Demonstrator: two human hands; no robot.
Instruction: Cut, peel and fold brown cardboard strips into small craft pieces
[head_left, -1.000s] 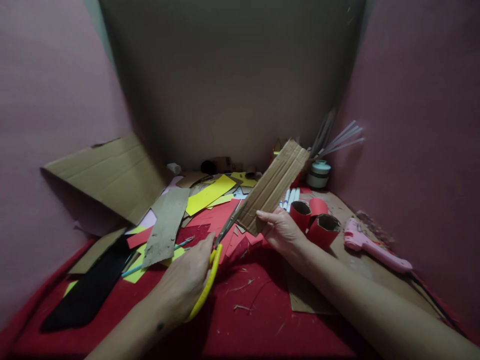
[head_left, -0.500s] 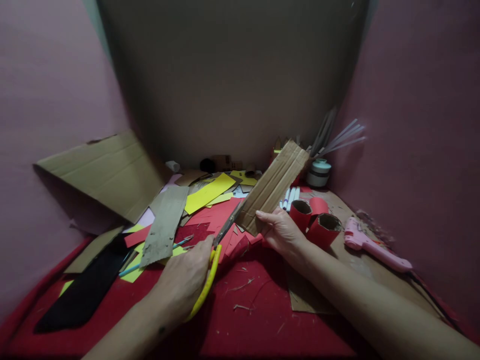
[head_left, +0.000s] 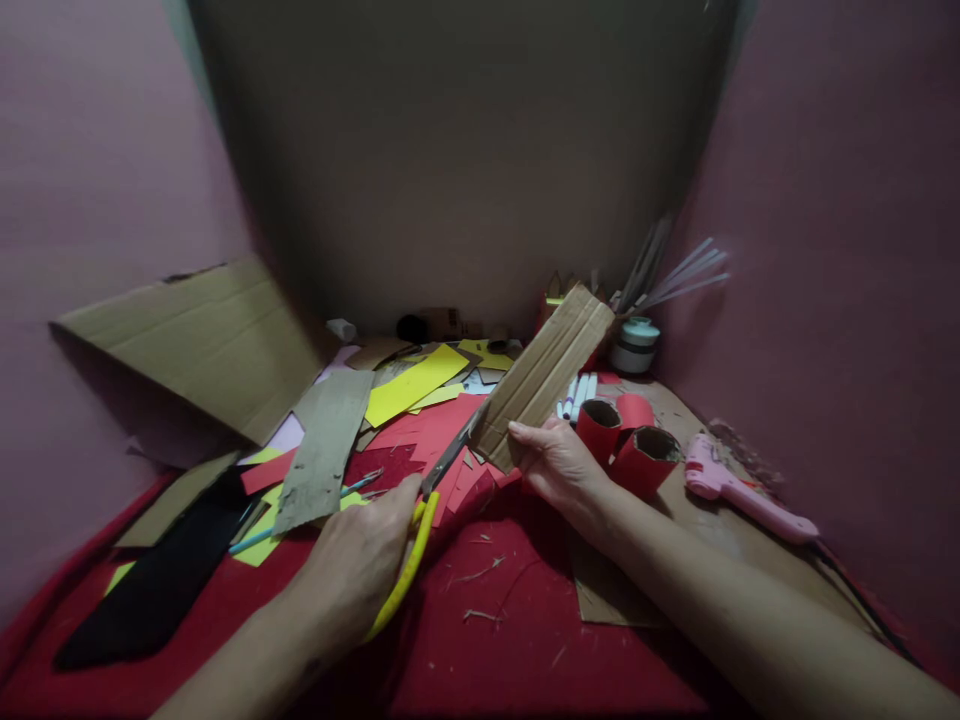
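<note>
My left hand (head_left: 369,545) is closed around the yellow handles of a pair of scissors (head_left: 409,575). The blades point up and to the right, their tips meeting the left edge of a brown corrugated cardboard strip (head_left: 544,370). That strip slants up to the right, held near its lower end by my right hand (head_left: 562,465), thumb on the front face. My right fingers are hidden behind the cardboard. Below both hands lie thin scraps (head_left: 480,615) on the red cloth (head_left: 510,670).
Red-covered tubes (head_left: 646,460) and a pink glue gun (head_left: 750,490) lie at the right. Coloured paper (head_left: 416,385), a cardboard piece (head_left: 322,450) and a black cloth-like item (head_left: 161,580) are at the left. A large cardboard sheet (head_left: 202,345) leans by the left wall. White markers (head_left: 581,395) lie behind the tubes.
The whole view has shifted slightly. Both hands keep their grips, and the scissors stay at the left edge of the cardboard strip with little visible movement.
</note>
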